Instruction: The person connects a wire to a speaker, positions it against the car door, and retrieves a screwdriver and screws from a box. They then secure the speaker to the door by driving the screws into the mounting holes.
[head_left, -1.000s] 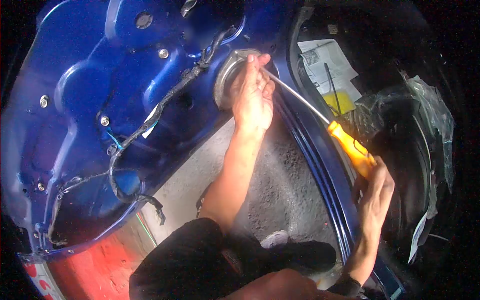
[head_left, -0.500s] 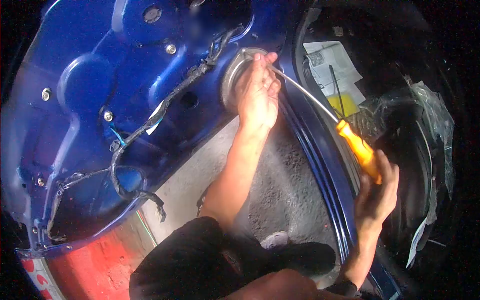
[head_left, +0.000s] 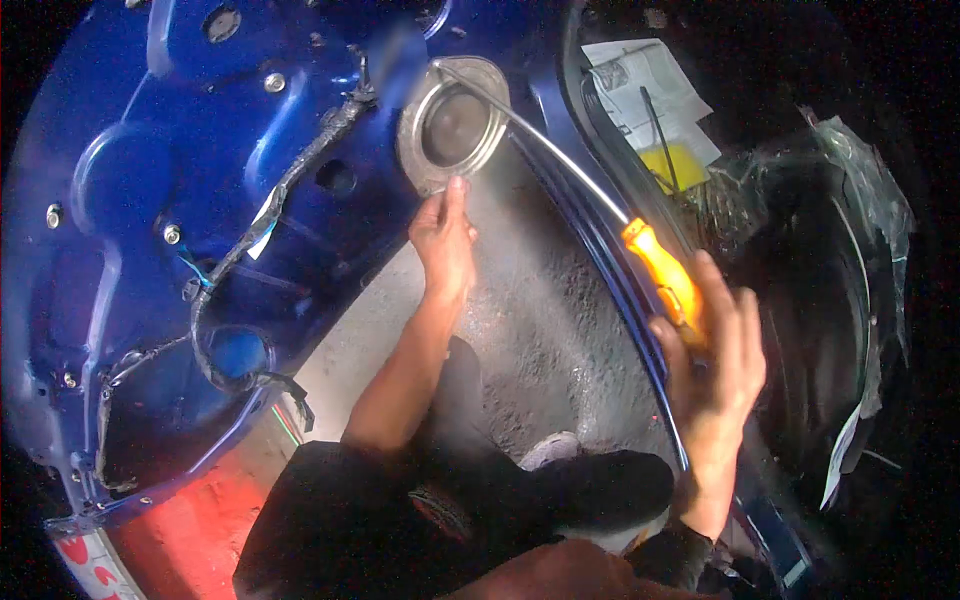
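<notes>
A round speaker with a metal rim [head_left: 452,128] sits at the edge of a blue door panel [head_left: 330,235]. My left hand [head_left: 443,235] is at the lower rim of the speaker, fingertips touching or nearly touching it, fingers bent together; whether they grip the rim is hard to tell. A screwdriver [head_left: 662,272] with an orange handle and long metal shaft reaches up-left, its tip at the top of the rim. Around the handle's lower end is my right hand [head_left: 722,350], fingers partly spread and the handle against the palm.
A black wiring harness [head_left: 290,185] runs across the door. Papers [head_left: 650,90] and a yellow item [head_left: 672,168] lie in the dark car interior at right, near clear plastic film [head_left: 870,190]. Below are grey ground [head_left: 540,330] and a red surface [head_left: 195,520].
My left hand has moved from the upper right of the speaker down to its lower rim, uncovering the speaker. The screwdriver tip stays at the top rim; my right fingers are more spread.
</notes>
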